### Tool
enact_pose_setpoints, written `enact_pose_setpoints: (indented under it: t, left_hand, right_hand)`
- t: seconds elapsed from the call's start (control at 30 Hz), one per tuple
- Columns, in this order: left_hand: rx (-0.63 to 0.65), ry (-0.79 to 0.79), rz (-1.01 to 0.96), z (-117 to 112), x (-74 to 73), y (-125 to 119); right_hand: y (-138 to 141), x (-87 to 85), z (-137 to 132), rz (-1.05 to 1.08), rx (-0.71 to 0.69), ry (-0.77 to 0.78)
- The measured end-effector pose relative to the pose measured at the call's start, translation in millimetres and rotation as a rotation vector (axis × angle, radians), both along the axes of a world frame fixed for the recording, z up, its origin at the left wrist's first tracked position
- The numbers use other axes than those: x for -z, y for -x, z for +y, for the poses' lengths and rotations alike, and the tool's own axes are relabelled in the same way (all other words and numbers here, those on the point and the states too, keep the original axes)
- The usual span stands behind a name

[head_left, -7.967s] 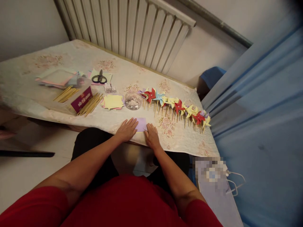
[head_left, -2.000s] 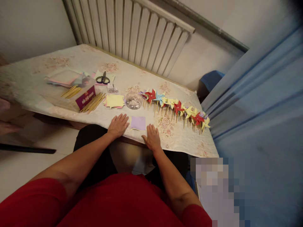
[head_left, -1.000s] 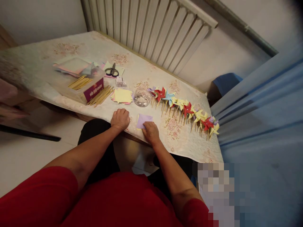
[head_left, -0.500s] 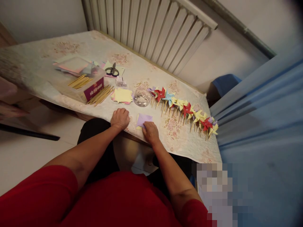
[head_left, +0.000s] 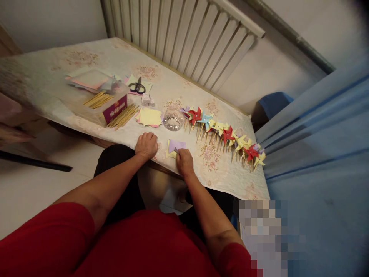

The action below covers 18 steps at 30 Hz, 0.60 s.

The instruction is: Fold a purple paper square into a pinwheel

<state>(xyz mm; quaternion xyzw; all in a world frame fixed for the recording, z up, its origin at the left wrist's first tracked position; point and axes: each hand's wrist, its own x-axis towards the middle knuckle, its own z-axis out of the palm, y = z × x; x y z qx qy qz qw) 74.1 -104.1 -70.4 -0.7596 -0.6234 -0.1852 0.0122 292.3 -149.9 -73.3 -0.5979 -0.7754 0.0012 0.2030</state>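
Note:
A lilac paper square (head_left: 174, 146) with a yellow underside lies near the table's front edge. My right hand (head_left: 185, 162) pinches its near corner and lifts it, so the yellow side shows at the left. My left hand (head_left: 146, 145) rests on the tablecloth just left of the paper, fingers curled into a loose fist with nothing visible in it. Behind the paper stands a small glass bowl (head_left: 172, 119) of shiny bits.
A row of finished paper pinwheels (head_left: 223, 134) on sticks runs to the right. A stack of yellow paper squares (head_left: 149, 116), wooden sticks (head_left: 123, 116), a clear box with a purple label (head_left: 114, 109), scissors (head_left: 137, 87) and coloured sheets (head_left: 89, 79) lie at the left. A radiator (head_left: 184, 38) stands behind; a blue curtain (head_left: 317, 154) hangs right.
Both hands lay flat beside the paper two seconds ago. Since then my left hand has curled shut, and my right hand has moved onto the paper and raised its near corner.

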Motion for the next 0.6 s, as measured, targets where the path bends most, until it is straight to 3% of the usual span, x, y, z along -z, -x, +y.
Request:
enact_pose_setpoints:
  t: [0.17, 0.43, 0.6]
  left_hand:
    - [0.008, -0.019, -0.001, 0.4, 0.1, 0.3]
    - [0.015, -0.006, -0.028, 1.1, -0.3, 0.5]
    - [0.013, -0.018, -0.023, 0.7, 0.7, 2.2]
  right_hand:
    - [-0.9, 2.7, 7.1, 0.137, 0.078, -0.076]
    - [-6.3, -22.1, 17.4, 0.414, 0.305, -0.146]
    - [-25.3, -29.4, 16.9, 0.517, 0.459, -0.227]
